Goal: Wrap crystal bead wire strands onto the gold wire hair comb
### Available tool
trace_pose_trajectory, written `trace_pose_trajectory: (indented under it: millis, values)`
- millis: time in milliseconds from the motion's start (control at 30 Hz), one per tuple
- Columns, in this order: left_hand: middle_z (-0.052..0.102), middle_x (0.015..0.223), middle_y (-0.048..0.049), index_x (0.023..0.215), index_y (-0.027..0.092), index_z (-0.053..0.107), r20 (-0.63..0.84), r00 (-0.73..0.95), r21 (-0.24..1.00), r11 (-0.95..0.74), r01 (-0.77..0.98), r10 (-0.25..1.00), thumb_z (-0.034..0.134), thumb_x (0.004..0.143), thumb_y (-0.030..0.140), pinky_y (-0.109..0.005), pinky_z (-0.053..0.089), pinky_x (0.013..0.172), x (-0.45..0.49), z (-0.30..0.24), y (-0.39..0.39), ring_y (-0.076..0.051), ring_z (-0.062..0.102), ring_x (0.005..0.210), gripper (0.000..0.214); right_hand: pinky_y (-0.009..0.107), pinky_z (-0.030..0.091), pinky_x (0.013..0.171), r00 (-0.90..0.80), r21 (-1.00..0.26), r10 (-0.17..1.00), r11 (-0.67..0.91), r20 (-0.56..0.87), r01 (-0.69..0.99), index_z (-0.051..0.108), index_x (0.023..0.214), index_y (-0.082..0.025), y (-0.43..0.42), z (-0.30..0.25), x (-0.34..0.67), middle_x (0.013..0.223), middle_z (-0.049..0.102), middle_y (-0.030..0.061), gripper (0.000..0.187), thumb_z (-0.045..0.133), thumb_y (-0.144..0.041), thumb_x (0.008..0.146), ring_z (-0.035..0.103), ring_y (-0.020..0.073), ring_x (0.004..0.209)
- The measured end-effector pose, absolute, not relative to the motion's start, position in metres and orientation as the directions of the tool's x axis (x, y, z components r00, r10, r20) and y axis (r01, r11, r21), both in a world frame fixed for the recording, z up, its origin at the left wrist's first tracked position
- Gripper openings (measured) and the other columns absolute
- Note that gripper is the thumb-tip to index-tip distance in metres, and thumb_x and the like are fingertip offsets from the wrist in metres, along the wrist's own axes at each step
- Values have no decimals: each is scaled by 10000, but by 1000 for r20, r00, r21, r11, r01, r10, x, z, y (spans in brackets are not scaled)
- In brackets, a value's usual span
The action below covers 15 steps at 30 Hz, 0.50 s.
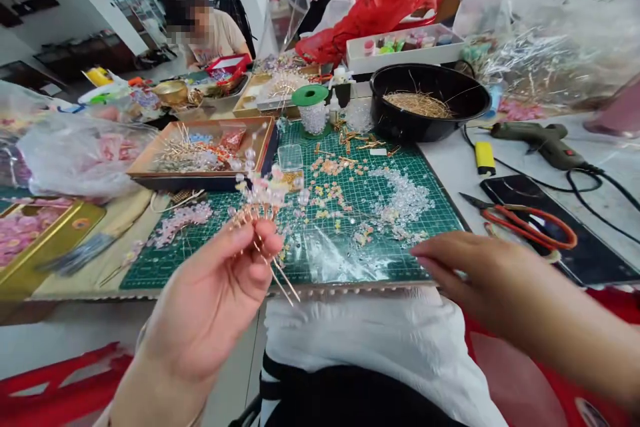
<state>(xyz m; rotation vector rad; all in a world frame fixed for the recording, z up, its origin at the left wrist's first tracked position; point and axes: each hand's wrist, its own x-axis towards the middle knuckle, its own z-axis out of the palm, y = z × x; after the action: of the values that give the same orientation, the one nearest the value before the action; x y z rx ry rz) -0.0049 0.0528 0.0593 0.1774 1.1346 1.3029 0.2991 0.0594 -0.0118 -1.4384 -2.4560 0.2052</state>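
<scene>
The left hand (210, 300) has its curled fingers clamped on the gold wire stems of a beaded hair ornament (263, 197), which rises above the fingertips, clear of the green cutting mat (165, 267), so its beads touch nothing, while the empty right hand (475, 273) rests its fingers loosely together just off the mat's edge, near red-handled pliers (530, 227).

Hairpin (260, 203): gold wire, clear and pale pink beads. Mat (200, 267) is green with a light grid; tin (75, 230) gold, holding pink pieces. Pliers (520, 221) have orange handles; lighter (485, 158) yellow, glue gun (540, 145) olive, bag (375, 13) red, basin (430, 80) black.
</scene>
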Motion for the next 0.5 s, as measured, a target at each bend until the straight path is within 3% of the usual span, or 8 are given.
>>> trace_pose_trajectory:
  millis: [100, 167, 300, 500]
  values:
    - [677, 762, -59, 730, 107, 708, -639, -125, 577, 366, -730, 759, 586, 744, 21, -75, 503, 382, -16, 46, 27, -98, 679, 589, 150, 341, 521, 755, -476, -263, 874, 483, 93, 835, 690, 1007, -223, 63, -24, 256, 1042, 734, 65, 330, 364, -270, 983, 696, 225, 926]
    - [680, 759, -62, 734, 95, 715, -657, -102, 559, 392, -730, 747, 598, 744, 8, -100, 516, 380, -22, 38, 15, -112, 684, 592, 146, 352, 499, 694, -435, -244, 899, 434, 52, 867, 680, 1006, -206, 71, -28, 239, 985, 733, 81, 325, 363, -270, 974, 693, 247, 866]
    - [688, 780, -60, 744, 94, 730, -619, -16, 552, 420, -721, 785, 658, 739, 10, -125, 544, 411, -33, 25, -1, -123, 694, 619, 110, 307, 376, 525, -330, -221, 944, 324, 8, 920, 644, 970, -195, 79, -30, 219, 772, 693, 59, 257, 436, -342, 939, 632, 234, 630]
    - [692, 798, -46, 764, 111, 739, -522, 109, 552, 433, -713, 846, 700, 764, 49, -116, 554, 453, -42, 14, -9, -112, 700, 656, 73, 301, 367, 580, -294, -320, 955, 285, 21, 904, 653, 929, -202, 72, -29, 205, 837, 696, 75, 265, 428, -342, 930, 616, 213, 684]
